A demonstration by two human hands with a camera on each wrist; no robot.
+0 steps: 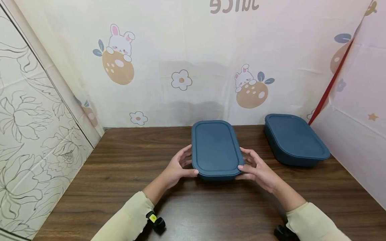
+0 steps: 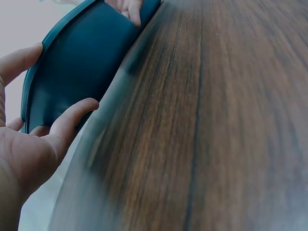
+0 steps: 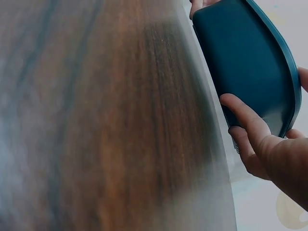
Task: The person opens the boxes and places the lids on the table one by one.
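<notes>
A dark blue rectangular food container (image 1: 216, 147) with a rimmed, rounded-corner lid is held at the middle of the table, toward the back. My left hand (image 1: 177, 169) grips its left side, thumb at the near left corner. On the opposite side my right hand (image 1: 260, 172) grips the near right corner, thumb on the lid's edge. In the left wrist view the container's smooth side wall (image 2: 84, 60) shows between the fingers. The right wrist view shows fingers against the container (image 3: 250, 62) from the other side. Whether its base touches the table cannot be told.
A second blue lidded container (image 1: 297, 137) stands at the back right of the brown wood-grain table (image 1: 132, 147). Behind hangs a pale curtain (image 1: 156, 43) with rabbit and flower prints. A flower-patterned panel (image 1: 27, 127) borders the left, a pale cloth (image 1: 362, 110) the right.
</notes>
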